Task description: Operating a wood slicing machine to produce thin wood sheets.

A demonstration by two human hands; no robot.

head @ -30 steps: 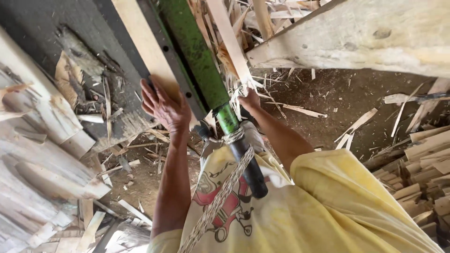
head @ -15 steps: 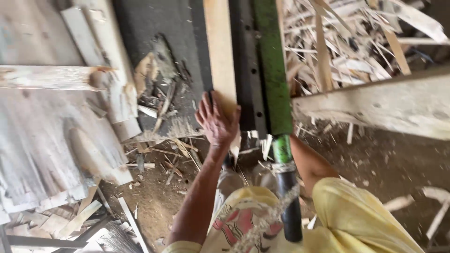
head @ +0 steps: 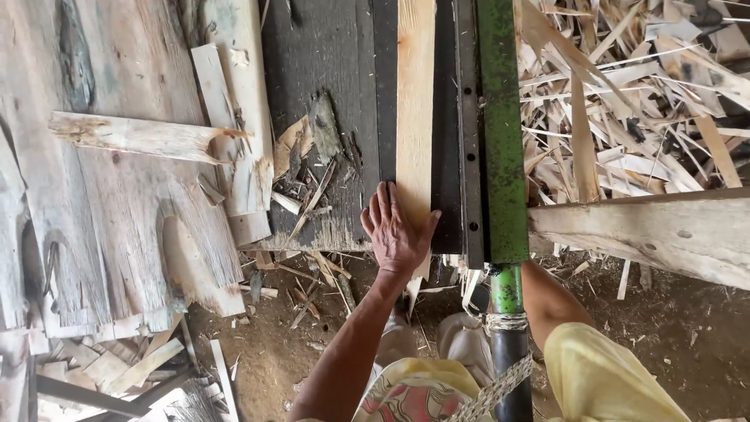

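Observation:
My left hand [head: 398,230] lies palm down on the near end of a long pale wooden plank [head: 415,94], fingers spread and thumb at the plank's right edge. The plank runs lengthwise along a dark machine table [head: 328,70], beside a black rail and a green metal bar [head: 501,117]. My right forearm [head: 547,301] reaches in under the green bar and a thick rough beam [head: 648,230]. The right hand itself is hidden.
Wide weathered slabs [head: 117,195] and offcuts lie left of the table. A heap of thin wood strips [head: 641,86] fills the right side. Splinters and scraps [head: 305,168] litter the table's near edge and the dirt floor [head: 273,352]. A rope-wrapped black handle [head: 512,367] extends from the green bar.
The view has swung so that the table and plank now run straight up the frame. My left hand has stayed on the plank's near end, now flatter on it. The right hand has gone out of sight.

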